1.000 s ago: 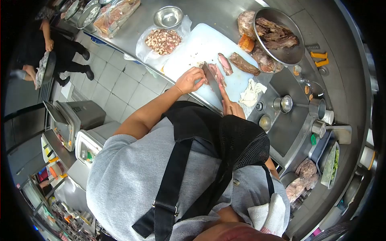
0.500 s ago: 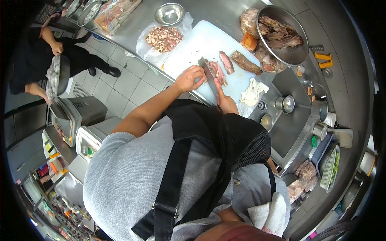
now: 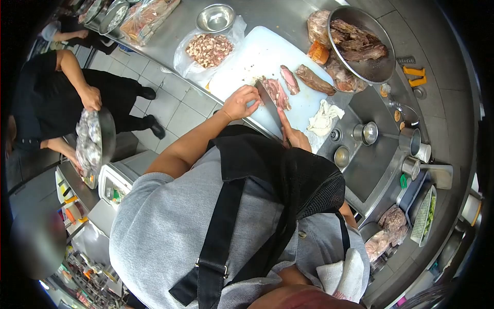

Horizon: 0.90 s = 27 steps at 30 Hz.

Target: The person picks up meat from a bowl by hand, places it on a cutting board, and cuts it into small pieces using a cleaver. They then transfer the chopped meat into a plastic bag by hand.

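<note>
My right hand (image 3: 297,139) grips the handle of a broad kitchen knife (image 3: 268,105), its blade slanting over a white cutting board (image 3: 247,56). Right beside the blade lies sliced pinkish meat (image 3: 278,93). My left hand (image 3: 241,103) has its fingers curled at the near side of the meat, close to the blade; the fingertips are partly hidden. A cut pink piece of meat (image 3: 289,80) and a longer browned piece (image 3: 315,81) lie further right on the board. Diced meat (image 3: 209,50) sits in a plastic bag past the board's left edge.
A metal bowl (image 3: 216,19) stands behind the diced meat. Browned meat fills a large steel basin (image 3: 388,67) at the right. A white cloth (image 3: 325,117) lies by the sink (image 3: 368,165). On the left, a co-worker in black (image 3: 51,98) carries a pan (image 3: 107,136) of wrapped items.
The knife blade has tilted and slid slightly toward me, with my right hand moving a little right and nearer. The co-worker has come closer with the pan. My left hand stays nearly in place.
</note>
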Each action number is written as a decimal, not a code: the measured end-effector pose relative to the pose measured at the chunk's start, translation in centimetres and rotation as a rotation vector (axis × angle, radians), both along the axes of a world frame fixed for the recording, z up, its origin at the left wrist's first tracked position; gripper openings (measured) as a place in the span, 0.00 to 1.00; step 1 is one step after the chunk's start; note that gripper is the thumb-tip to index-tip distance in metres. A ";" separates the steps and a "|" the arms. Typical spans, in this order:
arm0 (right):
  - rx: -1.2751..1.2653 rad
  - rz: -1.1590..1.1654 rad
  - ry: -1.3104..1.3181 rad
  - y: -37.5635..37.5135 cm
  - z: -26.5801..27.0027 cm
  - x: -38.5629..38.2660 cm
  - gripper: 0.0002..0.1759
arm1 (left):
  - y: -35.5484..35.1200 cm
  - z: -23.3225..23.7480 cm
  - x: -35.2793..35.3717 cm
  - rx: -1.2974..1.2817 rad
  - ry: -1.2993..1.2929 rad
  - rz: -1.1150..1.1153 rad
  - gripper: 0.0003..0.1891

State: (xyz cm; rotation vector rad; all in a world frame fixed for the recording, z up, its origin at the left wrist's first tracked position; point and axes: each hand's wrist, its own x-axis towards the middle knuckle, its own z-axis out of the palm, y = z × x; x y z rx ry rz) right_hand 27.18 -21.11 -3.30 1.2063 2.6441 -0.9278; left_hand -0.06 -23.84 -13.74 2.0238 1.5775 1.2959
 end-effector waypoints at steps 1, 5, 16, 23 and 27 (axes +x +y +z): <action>-0.004 0.005 -0.003 0.0 0.0 0.0 0.44 | 0.0 0.1 0.1 0.002 0.002 0.004 0.08; -0.059 -0.015 -0.035 0.2 -0.3 -0.1 0.43 | 0.2 -0.1 0.2 0.017 -0.003 0.016 0.06; -0.039 -0.034 0.062 1.0 -2.3 -1.6 0.40 | 0.2 -0.4 0.1 -0.035 0.022 -0.006 0.04; -0.172 -0.234 0.174 0.6 2.3 2.2 0.38 | 0.4 -0.8 -0.7 -0.072 -0.007 -0.033 0.13; -0.050 -0.443 0.469 1.2 1.7 3.8 0.38 | 2.7 3.2 -1.3 -0.062 0.208 -0.169 0.27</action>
